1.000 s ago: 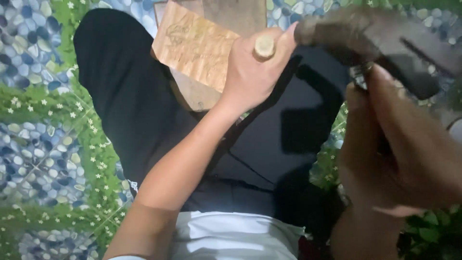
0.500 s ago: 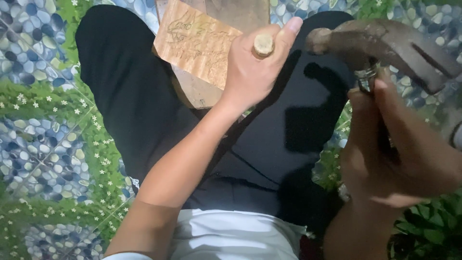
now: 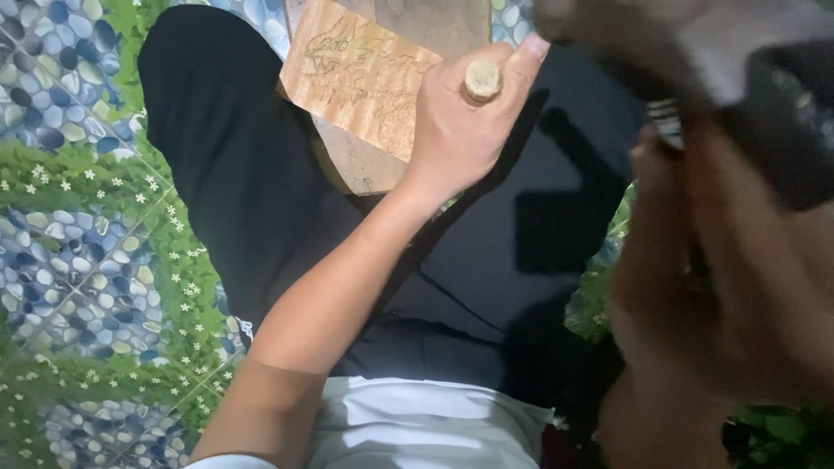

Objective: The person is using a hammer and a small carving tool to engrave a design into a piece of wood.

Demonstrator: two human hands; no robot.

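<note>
Head view: the left hand (image 3: 460,130) sits at 12 o'clock, fingers curled shut around a round wooden tool handle (image 3: 481,80) held upright, its butt end facing the camera. The tool's tip is hidden; it appears to press on the thin tan wooden panel (image 3: 360,78) at 11 o'clock. That panel bears drawn or carved line work, too fine to make out. It rests on a darker wooden board (image 3: 426,26) laid across the lap, between the black trouser legs (image 3: 226,165).

The right hand (image 3: 738,295) fills the 3 o'clock side, close to the lens and blurred. It is wrapped around the shaft of a dark hammer (image 3: 634,26), whose head hangs above and just right of the handle butt. A ring-like band shows near the fingers.

Risk assessment: the left thumb lies just beside the butt end. An off-centre blow would likely land on the thumb or knuckles. A glancing strike could skid the tip across the panel and spoil the line work. The board is unclamped and may shift on the lap.

No packages, labels or signs are visible. A tiled floor (image 3: 69,226) with blue pebble and green floral pattern spans 7 to 10 o'clock.
</note>
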